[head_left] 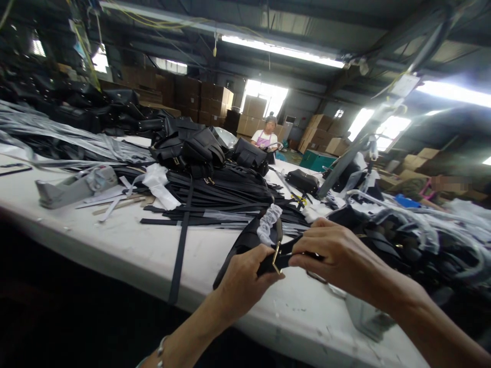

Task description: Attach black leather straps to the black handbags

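Over the table's front part, my left hand (247, 271) is closed on a black strap beside a gold-coloured buckle (276, 258). The black strap (290, 246) passes at the buckle, and my right hand (326, 248) pinches it on the other side. Behind my left hand lies a black bag (245, 240), partly covered by the hand. Crumpled white wrapping (269, 223) is bunched around what looks like its handle. Which layers of strap lie between my fingers is hidden.
Many loose black straps (230, 186) lie across the white table (126, 240), with black bags (192, 145) piled behind. A grey tape dispenser (76, 186) stands left. Wrapped bags (399, 240) crowd the right side, near a slanted metal post (353, 145). A person (265, 137) is farther back.
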A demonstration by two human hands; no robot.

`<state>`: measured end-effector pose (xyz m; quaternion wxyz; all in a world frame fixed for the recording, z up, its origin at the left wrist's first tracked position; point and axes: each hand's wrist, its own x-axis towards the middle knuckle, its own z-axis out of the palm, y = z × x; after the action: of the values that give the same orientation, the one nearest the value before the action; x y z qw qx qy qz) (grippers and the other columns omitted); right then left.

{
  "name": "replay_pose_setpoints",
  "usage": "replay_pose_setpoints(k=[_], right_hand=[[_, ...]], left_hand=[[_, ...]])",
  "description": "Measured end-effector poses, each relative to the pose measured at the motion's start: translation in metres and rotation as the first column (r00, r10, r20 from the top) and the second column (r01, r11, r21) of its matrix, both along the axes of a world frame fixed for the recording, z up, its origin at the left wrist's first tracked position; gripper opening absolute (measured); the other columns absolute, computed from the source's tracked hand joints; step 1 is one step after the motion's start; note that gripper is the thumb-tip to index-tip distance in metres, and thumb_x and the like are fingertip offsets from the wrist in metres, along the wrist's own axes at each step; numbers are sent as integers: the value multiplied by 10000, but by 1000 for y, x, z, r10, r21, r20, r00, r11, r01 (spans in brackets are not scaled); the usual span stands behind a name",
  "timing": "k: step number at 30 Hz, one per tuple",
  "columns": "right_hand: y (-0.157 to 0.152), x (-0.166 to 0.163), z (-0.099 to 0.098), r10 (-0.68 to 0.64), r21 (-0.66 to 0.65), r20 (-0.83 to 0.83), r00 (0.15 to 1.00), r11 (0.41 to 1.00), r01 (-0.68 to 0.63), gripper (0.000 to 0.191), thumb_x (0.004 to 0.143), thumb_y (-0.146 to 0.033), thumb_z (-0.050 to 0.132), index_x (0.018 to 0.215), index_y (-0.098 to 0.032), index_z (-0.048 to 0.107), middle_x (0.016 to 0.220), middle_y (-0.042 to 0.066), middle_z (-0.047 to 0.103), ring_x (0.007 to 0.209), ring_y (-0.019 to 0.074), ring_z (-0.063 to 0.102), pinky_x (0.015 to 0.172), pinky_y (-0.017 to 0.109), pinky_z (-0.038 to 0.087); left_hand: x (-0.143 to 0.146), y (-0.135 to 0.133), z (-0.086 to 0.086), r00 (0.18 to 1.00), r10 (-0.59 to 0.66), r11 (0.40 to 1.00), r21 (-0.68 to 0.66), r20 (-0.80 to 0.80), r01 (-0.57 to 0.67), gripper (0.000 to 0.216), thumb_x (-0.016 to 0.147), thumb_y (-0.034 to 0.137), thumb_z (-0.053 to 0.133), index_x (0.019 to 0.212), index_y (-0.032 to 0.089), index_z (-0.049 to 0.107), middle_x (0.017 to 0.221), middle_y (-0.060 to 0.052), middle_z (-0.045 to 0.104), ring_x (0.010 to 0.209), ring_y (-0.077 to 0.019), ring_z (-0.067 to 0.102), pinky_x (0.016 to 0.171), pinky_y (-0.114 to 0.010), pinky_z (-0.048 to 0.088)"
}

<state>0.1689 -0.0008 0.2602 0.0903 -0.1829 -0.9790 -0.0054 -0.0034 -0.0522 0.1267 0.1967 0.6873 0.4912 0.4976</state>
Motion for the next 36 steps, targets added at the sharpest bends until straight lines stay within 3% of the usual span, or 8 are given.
replay_pose_setpoints(k=[13,16,20,23,26,29,34,36], right_hand=[[1,-15,-4,10,-122,-81,997,992,-20,72,869,-271,679,828,-228,721,730,-28,702,697,123,620,760,283,379],[9,0,-1,-212,-236,-350,912,963,133,157,846,-373,684,827,-226,734,762,2,707,722,152,621,730,280,429],[28,23,-20,-680,-634,-520,518,713,300,465,745,-626,672,700,-166,724,634,48,672,601,169,594,599,284,458],[30,21,-55,-736,-916,-208,644,378,136,561,681,-684,688,667,-125,728,631,92,682,553,173,595,559,296,461],[18,3,-86,-688,-969,-229,688,95,-228,418,762,-571,696,771,-154,730,721,69,700,635,174,629,639,304,487],[7,-18,-94,-685,-893,-319,655,-14,-450,283,761,-444,753,803,-166,716,766,48,702,707,172,645,709,299,491],[1,-36,-88,-695,-838,-222,684,-223,-498,320,731,-458,777,798,-154,701,737,34,708,675,154,655,689,271,506],[0,-39,-87,-695,-835,-224,683,-224,-503,311,724,-446,783,789,-157,690,719,21,711,646,142,656,652,247,509]], left_hand=[[-13,-16,-5,990,119,972,210,-77,-101,75,909,251,564,967,210,540,846,-7,671,741,-166,651,680,-257,463],[-13,-19,-7,991,128,960,253,-35,-115,40,939,229,502,921,213,533,811,-3,656,716,-152,643,666,-242,461],[-11,-22,-12,985,144,974,163,94,-158,56,917,217,526,867,227,505,779,18,651,714,-149,635,668,-238,459],[-8,-23,-12,989,92,993,64,118,-100,98,891,208,556,838,233,478,800,22,657,722,-154,628,670,-249,458],[-6,-24,-7,996,52,999,12,75,-53,110,888,220,566,833,230,472,858,6,668,771,-177,621,702,-283,461],[-7,-27,0,998,63,996,67,31,-65,123,885,197,565,801,219,478,973,-26,664,912,-210,599,795,-336,451],[-15,-35,8,991,131,979,160,-21,-126,129,917,246,543,796,203,561,987,-53,639,946,-223,573,842,-385,447],[-18,-37,9,985,163,974,169,-51,-153,109,914,240,540,832,203,600,1023,-64,632,972,-232,570,863,-407,458]])
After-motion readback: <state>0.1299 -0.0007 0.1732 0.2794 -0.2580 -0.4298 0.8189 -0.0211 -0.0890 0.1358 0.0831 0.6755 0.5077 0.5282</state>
